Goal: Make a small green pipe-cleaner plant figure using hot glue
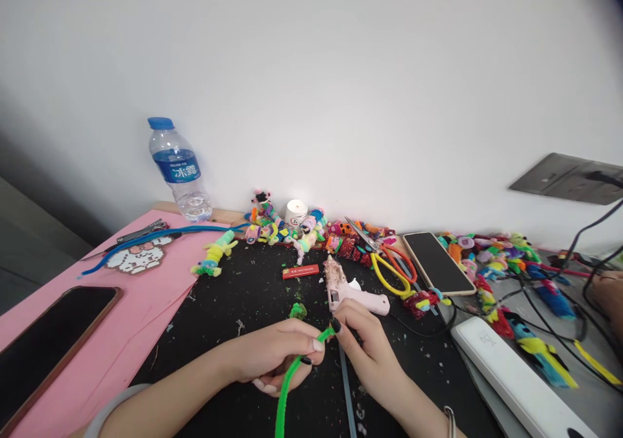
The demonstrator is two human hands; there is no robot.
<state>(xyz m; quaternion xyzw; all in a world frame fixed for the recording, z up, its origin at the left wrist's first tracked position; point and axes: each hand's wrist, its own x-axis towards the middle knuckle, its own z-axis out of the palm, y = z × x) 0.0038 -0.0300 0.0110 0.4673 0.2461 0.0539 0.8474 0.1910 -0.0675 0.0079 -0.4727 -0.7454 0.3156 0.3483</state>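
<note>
"One bright green pipe cleaner [286,389] is shown above a black tabletop [209,328]; how is it held?"

"Low in the centre, it is gripped by the left hand [272,353] between thumb and curled fingers; by the right hand [367,347] its upper end is pinched, thumb and forefinger almost together. The long free part is hung toward the viewer, its end cut from view."

"Is anything set close by?"

"A pink glue gun [360,297] is laid just beyond the right hand, its nozzle turned away. Past the left hand, a green fuzzy tuft [298,310] is seen; whether it is held cannot be told. Farther back, scissors [374,251] with yellow and orange handles are laid beside small fuzzy figures [310,233]."

"What could go wrong?"

"The pinched end could be lost if the pinch were loosened. The glue gun could be knocked by the right hand, so near is it set; whether it is heated cannot be told."
</note>
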